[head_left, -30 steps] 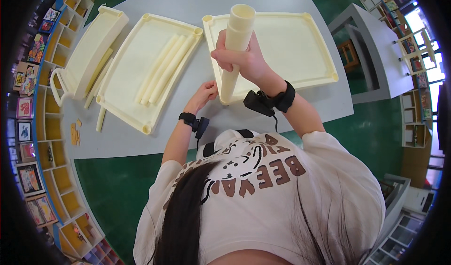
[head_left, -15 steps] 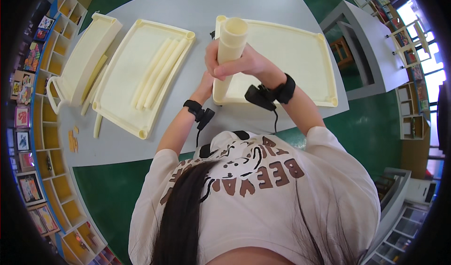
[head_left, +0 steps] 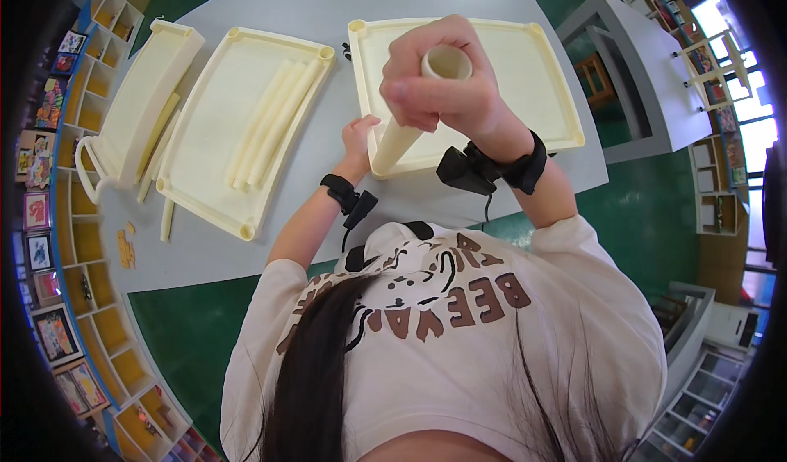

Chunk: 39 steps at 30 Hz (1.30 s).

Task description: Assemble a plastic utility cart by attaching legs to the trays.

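Note:
My right hand (head_left: 438,85) is wrapped around the upper end of a cream plastic tube (head_left: 402,138), held upright with its open mouth facing up. The tube's lower end stands at a near corner of a cream tray (head_left: 541,77) lying on the grey table (head_left: 311,3). My left hand (head_left: 358,136) grips the tube's lower part beside that corner. Both wrists wear black bands with small devices. To the left lies a second cream tray (head_left: 205,159) holding three more tubes (head_left: 270,122) side by side.
A third cream tray (head_left: 143,101) lies at the far left, with a loose tube (head_left: 166,220) and small orange pieces (head_left: 125,249) near it on the table. Shelves with pictures line the left wall. A grey bench (head_left: 631,68) stands to the right on the green floor.
The tube has been raised closer to the camera, my right hand still around its top. My left hand has moved up from the table edge to the tube's lower end.

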Available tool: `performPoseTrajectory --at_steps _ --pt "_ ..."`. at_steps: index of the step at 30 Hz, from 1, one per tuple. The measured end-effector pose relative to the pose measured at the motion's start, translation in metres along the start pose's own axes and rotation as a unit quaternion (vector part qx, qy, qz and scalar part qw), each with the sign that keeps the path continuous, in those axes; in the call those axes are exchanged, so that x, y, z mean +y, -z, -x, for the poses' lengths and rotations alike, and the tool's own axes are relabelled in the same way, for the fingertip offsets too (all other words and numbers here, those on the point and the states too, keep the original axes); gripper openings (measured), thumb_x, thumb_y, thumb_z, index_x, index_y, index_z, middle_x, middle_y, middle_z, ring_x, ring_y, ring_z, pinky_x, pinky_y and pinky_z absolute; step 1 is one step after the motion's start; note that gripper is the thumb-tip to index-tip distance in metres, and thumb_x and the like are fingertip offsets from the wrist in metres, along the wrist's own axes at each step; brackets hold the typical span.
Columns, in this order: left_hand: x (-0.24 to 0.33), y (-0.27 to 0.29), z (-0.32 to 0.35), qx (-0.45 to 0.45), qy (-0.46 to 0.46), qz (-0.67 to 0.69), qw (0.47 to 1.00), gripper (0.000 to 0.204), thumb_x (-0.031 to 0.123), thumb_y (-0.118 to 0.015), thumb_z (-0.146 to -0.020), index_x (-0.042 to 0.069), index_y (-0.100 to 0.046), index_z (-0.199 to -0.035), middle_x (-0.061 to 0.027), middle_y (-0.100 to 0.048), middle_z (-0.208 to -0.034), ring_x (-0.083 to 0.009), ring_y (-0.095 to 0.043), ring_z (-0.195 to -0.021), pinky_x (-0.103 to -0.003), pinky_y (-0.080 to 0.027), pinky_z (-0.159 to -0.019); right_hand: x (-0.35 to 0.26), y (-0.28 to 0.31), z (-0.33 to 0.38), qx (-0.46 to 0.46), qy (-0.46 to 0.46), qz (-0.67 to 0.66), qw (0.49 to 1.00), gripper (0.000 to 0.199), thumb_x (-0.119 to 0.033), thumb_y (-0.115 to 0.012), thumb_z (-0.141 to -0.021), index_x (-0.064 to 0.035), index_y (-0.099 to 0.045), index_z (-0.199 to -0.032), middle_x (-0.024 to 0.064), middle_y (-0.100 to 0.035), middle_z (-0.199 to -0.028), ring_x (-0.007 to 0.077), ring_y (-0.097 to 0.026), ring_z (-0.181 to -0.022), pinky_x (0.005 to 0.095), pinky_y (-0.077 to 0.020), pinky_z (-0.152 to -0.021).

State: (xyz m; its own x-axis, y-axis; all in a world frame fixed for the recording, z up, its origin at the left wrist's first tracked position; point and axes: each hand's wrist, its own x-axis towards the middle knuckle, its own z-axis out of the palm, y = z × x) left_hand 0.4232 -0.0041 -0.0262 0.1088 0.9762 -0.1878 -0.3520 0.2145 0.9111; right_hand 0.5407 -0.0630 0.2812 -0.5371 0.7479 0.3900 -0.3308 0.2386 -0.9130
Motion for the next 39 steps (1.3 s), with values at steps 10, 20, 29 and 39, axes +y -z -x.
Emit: performPoseTrajectory --at_steps 10,20,29,39 --pt "0.025 -0.026 0.019 0.089 0.073 0.057 0.992 0.014 0.010 -0.058 -0.062 -0.003 -0.051 -0.061 -0.0091 -0.054 -0.063 -0.0165 -0.050 -0.052 -0.027 -0.040 -0.049 0.018 -0.033 0.005 0.276 0.087 0.196 0.937 0.021 -0.003 -0.055 -0.071 0.0006 -0.045 -0.053 0.0007 -0.041 -0.041 0.0053 -0.038 -0.035 0.0194 -0.0260 -0.033" --pt "-0.018 -0.016 -0.009 -0.020 0.006 0.028 0.999 0.014 0.010 -0.057 -0.062 0.002 -0.045 -0.063 -0.0058 -0.046 -0.062 -0.0159 -0.048 -0.055 -0.028 -0.039 -0.049 0.021 0.026 -0.020 -0.287 0.012 -0.114 0.951 0.024 -0.013 -0.060 -0.063 -0.0033 -0.042 -0.050 0.0017 -0.041 -0.041 0.0086 -0.037 -0.034 0.0204 -0.0288 -0.034" --pt "0.017 -0.037 0.009 0.066 0.061 0.077 0.993 0.015 0.010 -0.058 -0.061 0.001 -0.045 -0.057 -0.0042 -0.046 -0.056 -0.0141 -0.044 -0.049 -0.027 -0.036 -0.046 0.013 0.013 -0.004 -0.146 -0.038 -0.060 0.987 0.022 -0.007 -0.055 -0.066 -0.0032 -0.041 -0.049 0.0003 -0.037 -0.040 0.0075 -0.035 -0.035 0.0208 -0.0274 -0.035" --pt "0.021 -0.040 0.017 0.115 0.035 -0.010 0.993 0.019 0.012 -0.059 -0.061 -0.001 -0.048 -0.053 -0.0029 -0.046 -0.052 -0.0129 -0.044 -0.046 -0.027 -0.035 -0.046 0.022 -0.035 0.026 0.296 0.101 0.207 0.927 0.016 -0.006 -0.052 -0.072 -0.0006 -0.046 -0.058 0.0030 -0.042 -0.043 0.0087 -0.039 -0.038 0.0203 -0.0305 -0.040"
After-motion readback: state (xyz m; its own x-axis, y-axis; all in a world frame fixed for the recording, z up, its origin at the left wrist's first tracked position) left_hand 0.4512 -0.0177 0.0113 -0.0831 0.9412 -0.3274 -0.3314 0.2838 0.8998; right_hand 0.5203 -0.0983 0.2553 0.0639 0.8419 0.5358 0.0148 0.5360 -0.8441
